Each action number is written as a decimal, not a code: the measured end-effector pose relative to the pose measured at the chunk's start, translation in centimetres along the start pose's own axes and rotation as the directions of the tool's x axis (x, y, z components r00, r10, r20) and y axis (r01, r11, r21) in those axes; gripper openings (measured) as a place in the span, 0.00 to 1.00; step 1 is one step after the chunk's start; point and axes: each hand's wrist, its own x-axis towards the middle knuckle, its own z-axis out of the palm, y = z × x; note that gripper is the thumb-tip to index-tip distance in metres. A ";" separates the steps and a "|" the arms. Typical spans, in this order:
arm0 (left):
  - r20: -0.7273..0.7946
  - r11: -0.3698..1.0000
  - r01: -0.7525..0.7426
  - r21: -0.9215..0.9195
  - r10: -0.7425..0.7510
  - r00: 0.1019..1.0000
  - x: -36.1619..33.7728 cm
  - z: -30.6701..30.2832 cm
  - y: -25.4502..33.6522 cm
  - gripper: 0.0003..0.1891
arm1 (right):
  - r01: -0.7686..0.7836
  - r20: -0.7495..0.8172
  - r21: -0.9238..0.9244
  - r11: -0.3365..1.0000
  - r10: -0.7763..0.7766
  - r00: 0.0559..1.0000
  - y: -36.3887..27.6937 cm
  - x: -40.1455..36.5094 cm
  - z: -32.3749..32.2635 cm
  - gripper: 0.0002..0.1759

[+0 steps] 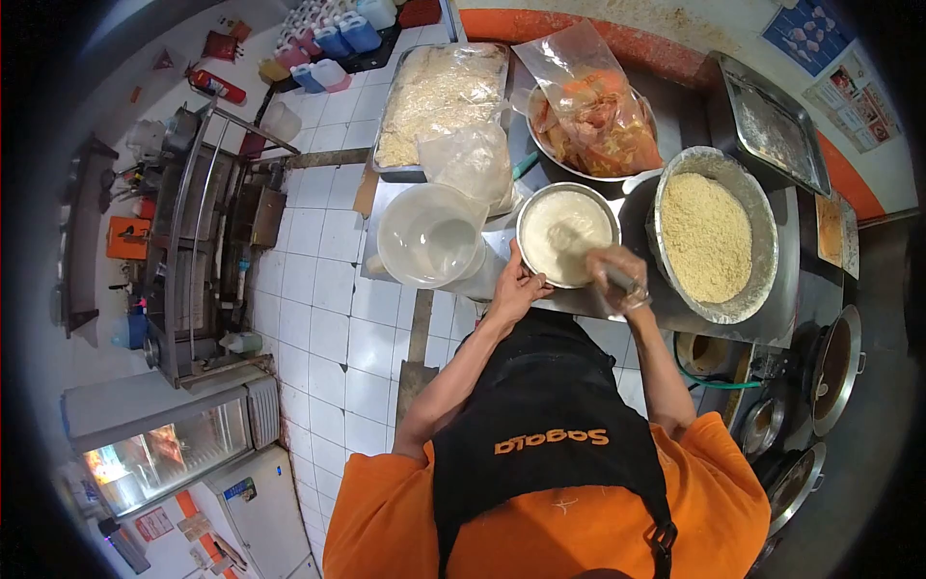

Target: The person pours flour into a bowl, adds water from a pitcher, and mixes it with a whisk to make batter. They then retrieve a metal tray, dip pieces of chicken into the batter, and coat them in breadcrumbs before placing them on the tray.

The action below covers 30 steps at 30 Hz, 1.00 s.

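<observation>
A round metal bowl (555, 232) of pale, creamy batter sits at the near edge of the steel table. My left hand (521, 283) grips its lower left rim. In my right hand (619, 280), which wears a clear plastic glove, is the handle of a whisk or similar tool; its lower end is blurred in the batter. To the left stands a translucent plastic container (424, 236), and to the right a large metal basin (707, 232) holds yellowish crumbs. Behind the bowl, a pot (540, 140) contains raw-looking meat partly covered by a clear plastic bag (569, 58).
A tray (444, 106) of crumb-coated pieces lies at the back left of the table, with a plastic bag (468, 159) over its near corner. A deep metal tray (772, 121) is at the back right. Large pans (835, 370) stand at the far right, a metal rack (198, 232) at the left.
</observation>
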 end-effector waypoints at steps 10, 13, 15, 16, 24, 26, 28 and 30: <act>0.016 0.999 0.043 -0.003 -0.043 0.999 0.0 -0.4 0.5 0.46 | 0.103 -0.052 0.039 0.994 -0.101 0.994 -0.8 0.5 0.3 0.08; 0.000 1.000 0.007 -0.026 -0.007 1.000 0.2 -0.2 0.2 0.48 | 0.136 -0.069 -0.149 0.979 -0.147 0.987 -1.7 0.4 0.6 0.08; 0.020 1.000 0.018 -0.014 -0.018 1.000 0.3 -0.5 0.5 0.48 | 0.064 -0.048 0.068 0.996 -0.061 0.997 -0.1 0.0 0.3 0.08; 0.027 0.999 0.036 -0.009 -0.036 0.999 0.1 -0.5 0.5 0.48 | -0.039 -0.108 -0.125 0.991 0.026 0.994 -0.5 0.3 -0.2 0.08; -0.002 0.998 0.047 -0.028 -0.047 0.999 0.0 -0.4 0.2 0.48 | 0.268 -0.179 -0.101 0.958 -0.283 0.942 -1.1 -0.3 0.2 0.04; -0.009 0.999 0.034 -0.039 -0.035 0.999 0.2 -0.3 0.5 0.48 | 0.187 -0.082 -0.040 0.982 -0.190 0.978 -1.1 -0.6 -0.9 0.03; 0.008 0.999 0.038 -0.026 -0.038 0.999 0.0 -0.4 0.5 0.48 | 0.046 -0.090 -0.184 0.982 -0.064 0.994 -1.0 -0.7 -1.4 0.02; -0.009 0.998 0.029 -0.046 -0.030 1.000 0.0 -0.2 0.4 0.48 | 0.167 -0.102 -0.128 0.978 -0.180 0.978 -0.6 -1.3 -0.6 0.02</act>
